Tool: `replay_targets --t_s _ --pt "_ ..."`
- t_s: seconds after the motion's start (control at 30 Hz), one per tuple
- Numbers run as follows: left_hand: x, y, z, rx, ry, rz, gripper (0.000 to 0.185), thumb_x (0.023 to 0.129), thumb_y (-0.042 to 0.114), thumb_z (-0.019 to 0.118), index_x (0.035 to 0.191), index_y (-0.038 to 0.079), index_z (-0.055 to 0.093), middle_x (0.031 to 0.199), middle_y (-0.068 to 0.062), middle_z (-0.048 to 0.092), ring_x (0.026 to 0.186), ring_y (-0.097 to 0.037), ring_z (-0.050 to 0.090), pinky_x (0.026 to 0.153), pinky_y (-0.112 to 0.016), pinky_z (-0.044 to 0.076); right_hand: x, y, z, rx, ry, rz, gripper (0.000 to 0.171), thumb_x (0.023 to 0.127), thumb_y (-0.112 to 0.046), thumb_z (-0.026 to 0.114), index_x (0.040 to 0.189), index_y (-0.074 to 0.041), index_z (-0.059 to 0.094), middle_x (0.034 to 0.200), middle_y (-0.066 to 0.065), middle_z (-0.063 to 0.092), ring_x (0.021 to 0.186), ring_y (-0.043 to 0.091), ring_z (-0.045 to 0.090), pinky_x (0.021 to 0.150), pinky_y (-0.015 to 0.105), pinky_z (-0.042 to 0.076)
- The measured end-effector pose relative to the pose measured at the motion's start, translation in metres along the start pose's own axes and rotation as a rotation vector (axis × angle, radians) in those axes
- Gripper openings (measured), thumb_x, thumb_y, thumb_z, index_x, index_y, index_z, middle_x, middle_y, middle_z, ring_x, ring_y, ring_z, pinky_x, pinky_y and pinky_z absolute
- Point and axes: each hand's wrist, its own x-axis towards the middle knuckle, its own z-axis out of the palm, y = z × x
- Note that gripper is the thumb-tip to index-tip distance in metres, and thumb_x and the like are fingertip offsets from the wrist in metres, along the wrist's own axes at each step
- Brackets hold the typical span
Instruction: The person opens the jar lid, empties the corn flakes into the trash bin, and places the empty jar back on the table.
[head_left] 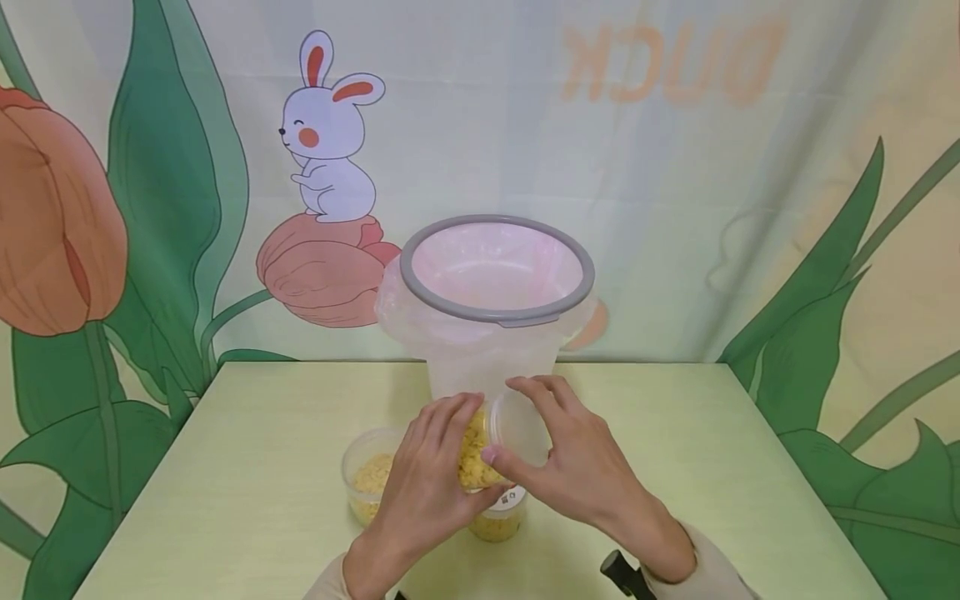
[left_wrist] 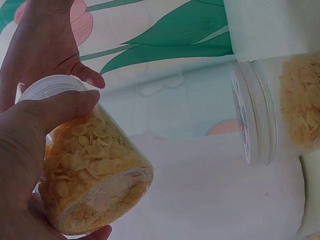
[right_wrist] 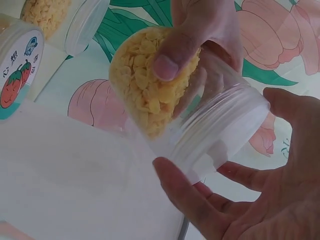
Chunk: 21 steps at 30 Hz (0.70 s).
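Note:
In my left hand (head_left: 431,467) I grip a clear plastic jar (right_wrist: 145,75) of yellow flakes, tilted above the table. My right hand (head_left: 581,450) curls its thumb and fingers around the rim of the jar's translucent white lid (head_left: 521,427). In the right wrist view the lid sits at the jar's end, with fingertips at its edge. Below the hands stands another jar of flakes (head_left: 497,527), its white lid bearing a printed label. Beside my left wrist is a clear tub (head_left: 358,500) of pale flakes, partly hidden by that hand.
Behind the hands stands a whitish bin with a grey ring rim (head_left: 416,292) and a translucent liner. The pale table (head_left: 675,458) reaches back to a printed curtain. A black object (head_left: 622,573) shows near my right wrist.

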Motion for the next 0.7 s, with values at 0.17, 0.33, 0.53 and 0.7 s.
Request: replay_targets --t_s 0.17,0.33,0.53,0.7 --pt "0.0 0.0 0.0 0.008 -0.007 0.0 0.105 0.052 0.042 0.096 0.14 0.011 0.047 0.134 -0.005 0.056 0.123 -0.023 0.052 0.104 -0.041 0.047 0.001 0.001 0.001 0.082 -0.004 -0.029 0.061 0.082 -0.051 0.072 0.134 -0.025 0.053 0.128 -0.008 0.053 0.075 0.007 0.061 0.057 0.017 0.049" --pt "0.0 -0.001 0.0 0.02 -0.007 0.01 0.104 0.052 0.04 0.095 0.139 0.011 0.047 0.134 -0.005 0.056 0.123 -0.024 0.052 0.104 -0.041 0.047 0.001 0.004 0.0 0.121 -0.016 -0.074 0.059 0.082 -0.047 0.073 0.133 -0.023 0.054 0.13 -0.007 0.052 0.098 0.013 0.063 0.061 0.019 0.053" --pt "0.0 -0.002 -0.001 0.007 -0.007 0.014 0.096 0.059 0.039 0.091 0.14 0.01 0.047 0.134 -0.006 0.056 0.123 -0.025 0.053 0.105 -0.043 0.047 0.002 0.011 -0.003 0.103 -0.032 -0.235 0.059 0.082 -0.039 0.075 0.134 -0.021 0.054 0.136 -0.003 0.05 0.111 0.015 0.06 0.081 0.029 0.057" --pt "0.0 -0.002 -0.002 -0.002 -0.01 0.009 0.093 0.063 0.043 0.089 0.139 0.01 0.047 0.134 -0.006 0.056 0.123 -0.024 0.053 0.104 -0.042 0.048 0.003 0.017 -0.006 0.07 -0.06 -0.374 0.061 0.081 -0.033 0.077 0.136 -0.023 0.052 0.141 0.0 0.047 0.123 0.018 0.054 0.095 0.039 0.053"
